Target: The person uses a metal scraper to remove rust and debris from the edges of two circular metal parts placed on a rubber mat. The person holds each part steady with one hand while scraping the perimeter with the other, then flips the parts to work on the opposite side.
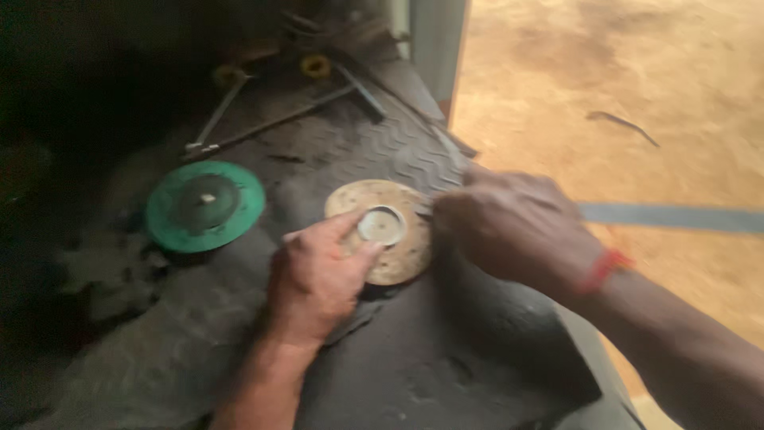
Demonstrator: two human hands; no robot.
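The round disc lies in the middle of the mat. The left hand rests on it at seven o'clock. The right hand touches it at three o'clock. Another disc lies at nine o'clock. Long tools lie at eleven o'clock.

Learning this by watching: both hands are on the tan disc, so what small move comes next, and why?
Probably lift the small round cap off the tan disc: the left hand pinches it, and the right hand steadies the rim.
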